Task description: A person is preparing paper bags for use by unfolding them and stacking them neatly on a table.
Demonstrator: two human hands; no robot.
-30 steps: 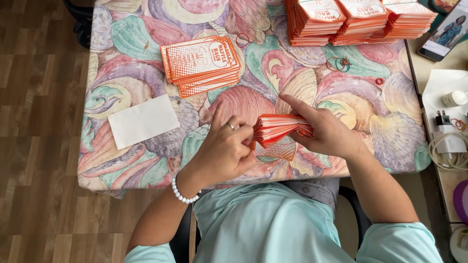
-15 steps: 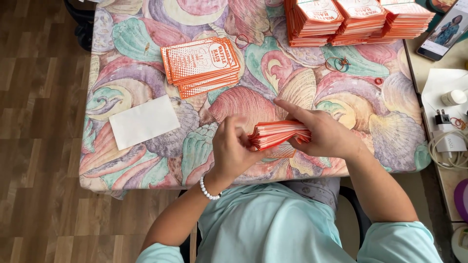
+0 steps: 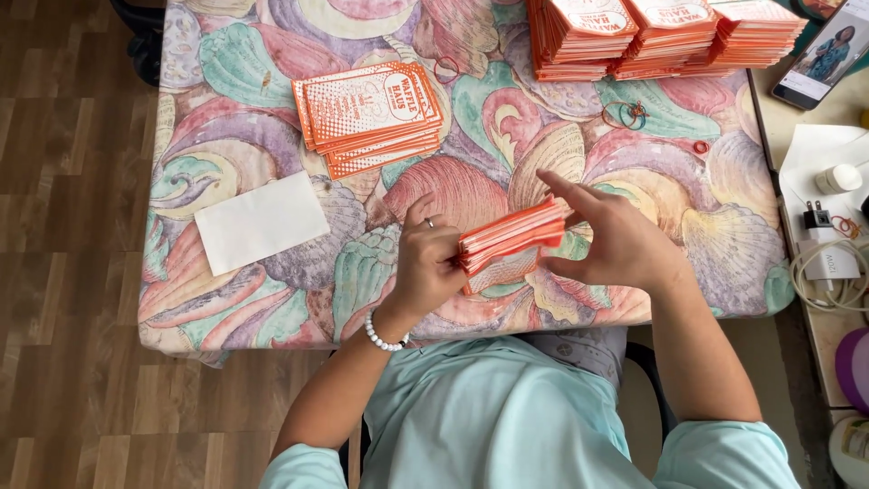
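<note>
- The left hand was closed around the left end of a stack of flat orange paper bags, fingers curled over the edge, a ring on one finger and a white bead bracelet at the wrist.
- The right hand pressed against the stack's right end, its grip half open, fingers stretched along the top and thumb beneath.
- The stack was held edge-on between both hands, just above the near edge of the counter, which wore a shell-patterned cloth.
- A fanned pile of the same orange bags lay further back on the left; a white envelope lay well apart to its left.
- Three taller piles of bags stood along the far edge.
- Rubber bands lay loose near those piles.
- A phone and a white charger with cable rested on a side surface to the right.
</note>
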